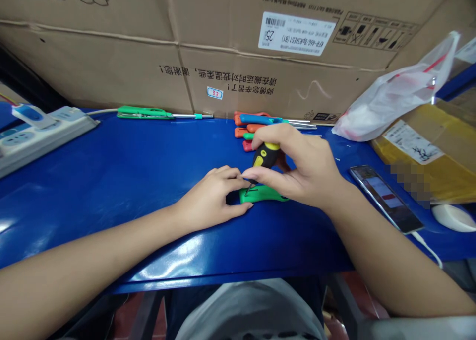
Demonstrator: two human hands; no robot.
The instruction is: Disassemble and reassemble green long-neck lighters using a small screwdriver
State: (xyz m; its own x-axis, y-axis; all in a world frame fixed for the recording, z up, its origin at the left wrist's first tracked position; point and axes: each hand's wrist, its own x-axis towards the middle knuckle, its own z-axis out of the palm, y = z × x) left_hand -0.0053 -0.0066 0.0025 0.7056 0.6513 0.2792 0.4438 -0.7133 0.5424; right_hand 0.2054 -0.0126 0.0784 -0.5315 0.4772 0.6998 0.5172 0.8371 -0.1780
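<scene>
My right hand (297, 169) is closed round a black and yellow screwdriver (265, 154), held nearly upright with its tip down on a small green plastic part (262, 194). That part lies on the blue table (122, 176). My left hand (215, 198) is curled against the part's left end, thumb and fingers pinching it in place. Much of the green part is hidden under both hands.
Behind my hands lie several orange, blue and green screwdrivers (256, 126), and a green tool (148, 113) sits by the cardboard box (208, 42). A power strip (33, 131) is at left. A phone (386, 197), a plastic bag (397, 92) and a yellow parcel (427, 151) are at right.
</scene>
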